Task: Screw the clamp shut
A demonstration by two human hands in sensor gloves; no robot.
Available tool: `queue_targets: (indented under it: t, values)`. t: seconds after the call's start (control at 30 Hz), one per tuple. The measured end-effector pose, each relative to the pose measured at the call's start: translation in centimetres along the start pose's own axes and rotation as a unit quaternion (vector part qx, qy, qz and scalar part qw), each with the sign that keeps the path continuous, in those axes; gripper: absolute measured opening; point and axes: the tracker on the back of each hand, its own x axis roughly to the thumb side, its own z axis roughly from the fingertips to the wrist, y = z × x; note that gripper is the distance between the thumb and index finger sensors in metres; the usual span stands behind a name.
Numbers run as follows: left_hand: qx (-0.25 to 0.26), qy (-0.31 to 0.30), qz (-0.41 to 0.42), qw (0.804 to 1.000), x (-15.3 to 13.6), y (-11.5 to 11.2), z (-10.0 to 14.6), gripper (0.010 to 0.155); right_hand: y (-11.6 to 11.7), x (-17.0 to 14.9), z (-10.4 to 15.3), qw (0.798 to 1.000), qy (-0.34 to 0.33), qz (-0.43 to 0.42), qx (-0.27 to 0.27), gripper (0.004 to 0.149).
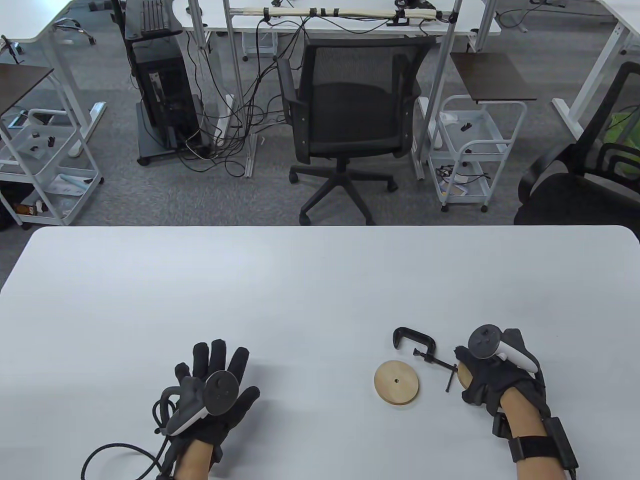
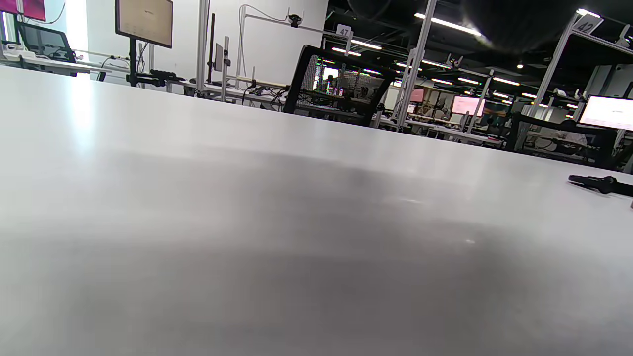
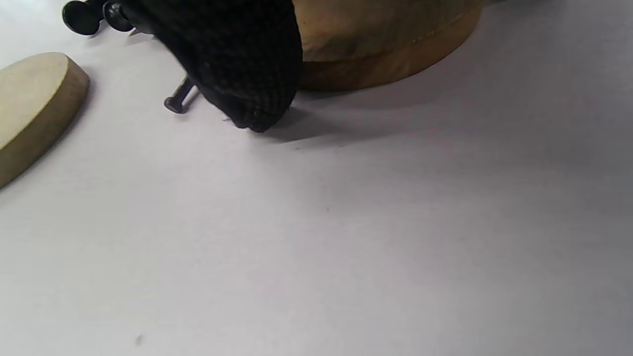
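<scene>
A black C-clamp (image 1: pixel 415 344) lies flat on the white table (image 1: pixel 300 280), its screw and T-handle (image 1: pixel 450 377) pointing toward my right hand; the jaw stands wide open with nothing in it. The handle's end shows in the right wrist view (image 3: pixel 177 103). A round wooden disc (image 1: pixel 397 382) lies just in front of the clamp. My right hand (image 1: pixel 480 372) is cupped over a second wooden disc (image 1: pixel 464 376), beside the handle. In the right wrist view its thumb (image 3: pixel 247 64) touches the table by that disc (image 3: pixel 390 44). My left hand (image 1: pixel 212 380) rests flat, fingers spread, far left of the clamp.
The first disc also shows in the right wrist view (image 3: pixel 34 106). In the left wrist view the clamp (image 2: pixel 601 184) lies at the far right of bare table. A black cable (image 1: pixel 120 450) loops beside my left wrist. An office chair (image 1: pixel 345 115) stands beyond the table's far edge.
</scene>
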Motion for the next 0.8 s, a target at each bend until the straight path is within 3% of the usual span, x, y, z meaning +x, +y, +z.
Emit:
queue_targets:
  t: [0.37,0.8]
  values:
    - [-0.008,-0.001,0.006,1.000,0.1,-0.1,0.0,0.084,-0.4,0.1,-0.6,1.000,-0.009,-0.005,-0.010,0.092]
    - [-0.017,-0.008,0.023,1.000,0.1,-0.4,-0.2,0.084,-0.9,-0.8,0.4,0.990,-0.064,-0.012,-0.127,0.083]
